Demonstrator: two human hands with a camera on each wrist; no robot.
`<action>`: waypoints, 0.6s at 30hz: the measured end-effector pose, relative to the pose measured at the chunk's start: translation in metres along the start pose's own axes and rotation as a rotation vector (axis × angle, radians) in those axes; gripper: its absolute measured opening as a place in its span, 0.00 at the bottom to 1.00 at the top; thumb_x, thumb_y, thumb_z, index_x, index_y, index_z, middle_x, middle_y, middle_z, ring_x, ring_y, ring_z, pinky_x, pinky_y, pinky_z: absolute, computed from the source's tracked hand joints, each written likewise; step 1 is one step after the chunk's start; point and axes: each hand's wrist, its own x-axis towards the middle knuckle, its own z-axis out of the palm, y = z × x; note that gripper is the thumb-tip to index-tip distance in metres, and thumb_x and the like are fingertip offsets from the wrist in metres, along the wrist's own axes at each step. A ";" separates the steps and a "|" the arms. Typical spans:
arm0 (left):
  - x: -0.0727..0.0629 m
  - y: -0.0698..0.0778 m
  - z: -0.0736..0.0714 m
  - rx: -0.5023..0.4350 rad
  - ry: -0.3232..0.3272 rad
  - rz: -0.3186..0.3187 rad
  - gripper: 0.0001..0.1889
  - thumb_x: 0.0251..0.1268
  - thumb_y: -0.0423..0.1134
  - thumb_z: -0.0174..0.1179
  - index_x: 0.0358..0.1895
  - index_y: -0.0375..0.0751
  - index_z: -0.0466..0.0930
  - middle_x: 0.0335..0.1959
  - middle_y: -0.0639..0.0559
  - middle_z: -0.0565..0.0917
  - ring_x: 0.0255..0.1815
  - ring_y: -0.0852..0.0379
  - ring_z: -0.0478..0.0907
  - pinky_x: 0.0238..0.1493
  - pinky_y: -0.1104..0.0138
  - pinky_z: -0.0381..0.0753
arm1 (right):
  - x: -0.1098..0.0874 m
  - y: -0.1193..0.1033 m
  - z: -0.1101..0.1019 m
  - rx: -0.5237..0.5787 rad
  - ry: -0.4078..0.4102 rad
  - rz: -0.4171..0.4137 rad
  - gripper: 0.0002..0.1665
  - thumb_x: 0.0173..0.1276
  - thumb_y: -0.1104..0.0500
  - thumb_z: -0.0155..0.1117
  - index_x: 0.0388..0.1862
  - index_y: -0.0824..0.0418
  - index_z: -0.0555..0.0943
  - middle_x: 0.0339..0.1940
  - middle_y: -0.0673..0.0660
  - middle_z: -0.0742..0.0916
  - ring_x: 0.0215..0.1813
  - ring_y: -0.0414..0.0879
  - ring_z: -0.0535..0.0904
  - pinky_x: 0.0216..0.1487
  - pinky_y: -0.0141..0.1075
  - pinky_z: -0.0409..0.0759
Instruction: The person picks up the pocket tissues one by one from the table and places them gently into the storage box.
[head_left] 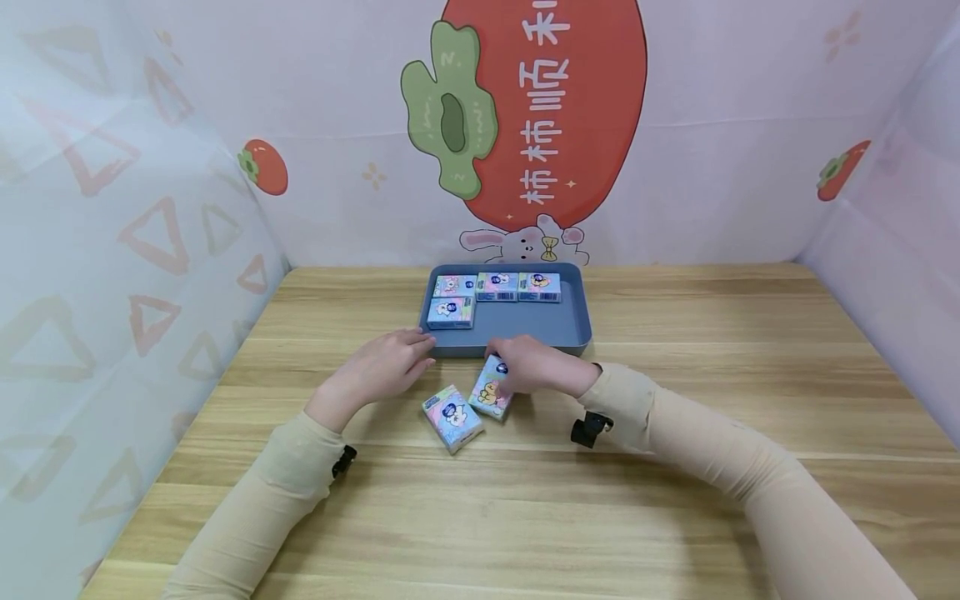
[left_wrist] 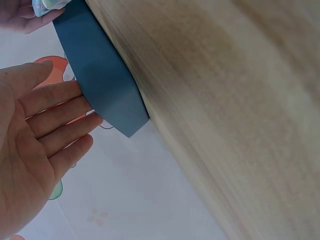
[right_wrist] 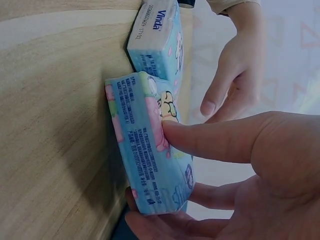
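My right hand (head_left: 531, 364) grips a blue-and-pink pocket tissue pack (head_left: 488, 398) in front of the tray; in the right wrist view the thumb presses the printed face of the pack (right_wrist: 145, 142) and fingers curl round its end. A second tissue pack (head_left: 453, 419) lies on the table just left of it, its white end marked Vinda in the right wrist view. My left hand (head_left: 384, 364) has nothing in its grasp. Its straight fingers reach to the front left corner of the blue-grey tray (head_left: 517, 329), fingertips right at the wall in the left wrist view.
Inside the tray, several tissue packs sit: a row along the back, with the right-hand pack (head_left: 539, 287) at its end, and one front-left pack (head_left: 451, 313). A printed cloth wall (head_left: 712, 167) rises behind the wooden table (head_left: 525, 517).
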 end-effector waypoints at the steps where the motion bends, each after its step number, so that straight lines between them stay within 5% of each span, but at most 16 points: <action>1: 0.000 0.000 0.000 0.000 0.002 0.002 0.20 0.70 0.43 0.54 0.58 0.32 0.77 0.57 0.36 0.78 0.61 0.41 0.75 0.63 0.51 0.74 | 0.000 0.000 0.000 -0.003 0.003 -0.002 0.29 0.60 0.56 0.69 0.60 0.59 0.73 0.51 0.58 0.82 0.50 0.48 0.76 0.53 0.40 0.79; 18: 0.000 -0.001 0.002 -0.004 0.022 0.017 0.20 0.69 0.41 0.55 0.57 0.31 0.77 0.57 0.36 0.79 0.60 0.40 0.75 0.62 0.51 0.75 | -0.001 0.003 -0.008 0.028 0.019 -0.036 0.24 0.64 0.57 0.65 0.57 0.65 0.75 0.50 0.59 0.82 0.50 0.49 0.78 0.53 0.39 0.80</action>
